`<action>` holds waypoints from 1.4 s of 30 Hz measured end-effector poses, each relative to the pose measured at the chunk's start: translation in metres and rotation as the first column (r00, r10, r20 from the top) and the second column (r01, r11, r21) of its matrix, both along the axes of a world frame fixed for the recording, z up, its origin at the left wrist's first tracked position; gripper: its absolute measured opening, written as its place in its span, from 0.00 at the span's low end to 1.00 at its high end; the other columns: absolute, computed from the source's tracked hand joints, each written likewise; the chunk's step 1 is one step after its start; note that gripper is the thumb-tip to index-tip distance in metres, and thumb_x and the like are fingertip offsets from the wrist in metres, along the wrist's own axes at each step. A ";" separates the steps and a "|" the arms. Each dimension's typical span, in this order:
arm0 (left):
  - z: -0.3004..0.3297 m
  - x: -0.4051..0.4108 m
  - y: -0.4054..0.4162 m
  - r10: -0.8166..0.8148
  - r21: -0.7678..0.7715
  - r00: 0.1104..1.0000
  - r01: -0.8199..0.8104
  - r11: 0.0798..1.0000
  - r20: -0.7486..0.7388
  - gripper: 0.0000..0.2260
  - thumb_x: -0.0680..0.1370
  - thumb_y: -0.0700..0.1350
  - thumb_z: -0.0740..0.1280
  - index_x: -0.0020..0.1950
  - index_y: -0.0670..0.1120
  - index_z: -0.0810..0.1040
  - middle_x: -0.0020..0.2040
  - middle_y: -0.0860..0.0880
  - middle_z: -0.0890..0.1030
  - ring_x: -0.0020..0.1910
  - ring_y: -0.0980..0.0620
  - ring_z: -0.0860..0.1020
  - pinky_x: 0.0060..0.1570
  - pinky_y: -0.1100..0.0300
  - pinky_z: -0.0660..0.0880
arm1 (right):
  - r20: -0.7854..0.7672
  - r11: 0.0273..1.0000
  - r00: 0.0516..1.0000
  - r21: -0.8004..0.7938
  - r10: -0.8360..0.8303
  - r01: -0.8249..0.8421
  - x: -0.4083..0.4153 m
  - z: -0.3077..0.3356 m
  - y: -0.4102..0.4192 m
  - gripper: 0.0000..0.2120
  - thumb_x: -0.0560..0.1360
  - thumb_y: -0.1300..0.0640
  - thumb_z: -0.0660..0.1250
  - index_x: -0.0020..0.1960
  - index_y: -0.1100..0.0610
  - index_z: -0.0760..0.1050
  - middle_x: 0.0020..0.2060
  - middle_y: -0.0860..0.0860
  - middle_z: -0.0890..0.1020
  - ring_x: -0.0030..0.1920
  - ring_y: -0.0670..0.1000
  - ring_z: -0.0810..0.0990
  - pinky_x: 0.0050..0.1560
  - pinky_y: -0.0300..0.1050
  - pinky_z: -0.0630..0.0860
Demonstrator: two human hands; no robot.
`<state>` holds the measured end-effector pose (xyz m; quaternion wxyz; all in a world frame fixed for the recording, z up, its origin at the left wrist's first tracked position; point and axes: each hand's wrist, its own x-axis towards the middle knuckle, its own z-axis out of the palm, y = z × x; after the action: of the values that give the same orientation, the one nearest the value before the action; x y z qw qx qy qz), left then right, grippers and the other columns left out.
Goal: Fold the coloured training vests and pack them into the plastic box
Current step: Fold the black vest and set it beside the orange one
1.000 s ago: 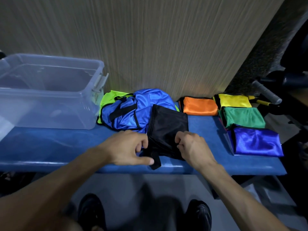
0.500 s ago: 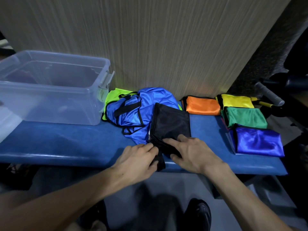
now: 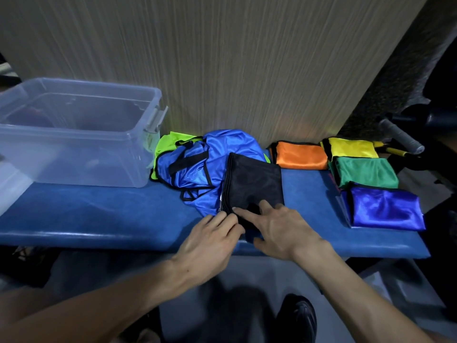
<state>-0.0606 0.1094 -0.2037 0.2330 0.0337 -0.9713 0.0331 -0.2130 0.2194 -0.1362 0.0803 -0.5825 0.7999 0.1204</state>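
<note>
On the surface point(image 3: 99, 219), the box point(image 3: 74, 134) stands at the left against the wall point(image 3: 222, 58). Right of it lies a heap of vests point(image 3: 195, 169), with a folded vest point(image 3: 254, 184) on its right edge. Four folded vests point(image 3: 363, 174) lie clustered at the right end.

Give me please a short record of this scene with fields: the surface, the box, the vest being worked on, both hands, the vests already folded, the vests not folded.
surface: blue padded bench
box: clear plastic box, at bench left, no vest seen inside
vest in work: black vest, folded flat, partly over the blue vest
left hand: fingers on black vest's near-left edge
right hand: fingers flat, pressing black vest's near edge
folded: orange vest, yellow vest, green vest, purple vest
unfolded: blue vest, lime vest
</note>
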 end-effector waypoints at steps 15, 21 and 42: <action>0.023 -0.049 -0.067 0.026 0.746 0.994 -0.094 0.660 0.103 0.12 0.76 0.46 0.76 0.57 0.55 0.83 0.46 0.55 0.82 0.41 0.62 0.80 0.47 0.63 0.78 | -0.041 0.995 0.999 -0.089 0.033 -0.036 0.002 -0.012 0.008 0.31 0.80 0.47 0.62 0.79 0.40 0.53 0.68 0.55 0.64 0.66 0.60 0.67 0.58 0.52 0.70; 0.016 -0.050 -0.061 0.022 0.605 1.000 -0.011 0.796 -0.010 0.13 0.73 0.39 0.77 0.53 0.53 0.80 0.51 0.60 0.75 0.50 0.59 0.76 0.51 0.67 0.73 | 0.017 0.966 0.995 -0.244 0.094 -0.087 -0.018 -0.019 0.022 0.38 0.74 0.45 0.68 0.80 0.40 0.55 0.62 0.52 0.72 0.59 0.57 0.74 0.59 0.52 0.73; -0.009 -0.038 -0.088 -0.095 0.605 0.990 0.014 0.796 0.102 0.13 0.81 0.47 0.69 0.65 0.50 0.79 0.60 0.65 0.71 0.62 0.59 0.70 0.66 0.65 0.65 | 0.441 0.741 0.897 -0.615 0.039 0.270 -0.053 -0.072 0.033 0.24 0.69 0.51 0.62 0.65 0.47 0.73 0.57 0.42 0.76 0.59 0.45 0.74 0.62 0.52 0.72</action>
<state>-0.0982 0.0214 -0.2126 0.1490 0.0759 -0.9446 -0.2824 -0.2659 0.2521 -0.2082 0.0485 -0.5320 0.7880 -0.3063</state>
